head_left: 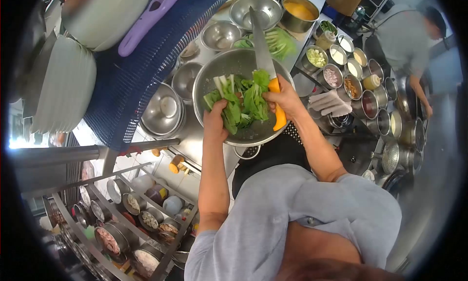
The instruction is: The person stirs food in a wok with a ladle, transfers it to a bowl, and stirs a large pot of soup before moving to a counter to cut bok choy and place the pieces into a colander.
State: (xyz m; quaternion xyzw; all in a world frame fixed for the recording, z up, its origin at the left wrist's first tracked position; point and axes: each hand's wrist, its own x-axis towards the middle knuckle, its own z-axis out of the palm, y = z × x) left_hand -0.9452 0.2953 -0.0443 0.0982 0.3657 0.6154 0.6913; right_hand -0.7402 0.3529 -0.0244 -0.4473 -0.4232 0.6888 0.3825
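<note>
Over a large metal bowl (229, 63), my left hand (216, 122) is closed around a bunch of leafy greens (231, 103) with pale stalks. My right hand (285, 102) grips a knife (262, 49) by its yellow handle, the broad blade pointing away from me across the bowl's far rim. Its fingers also press on more leaves at the bowl's right side. Some green pieces lie at the bottom of the bowl. More pale green leaves (280, 43) sit just beyond the far rim.
Smaller metal bowls (162, 108) stand stacked at left, beside a blue mesh sheet (114, 91) and white plates (66, 84). Several pots of ingredients (331, 76) line the right counter, with a folded cloth (329, 103). Another person (402, 37) stands at far right. A rack of pots (114, 237) is lower left.
</note>
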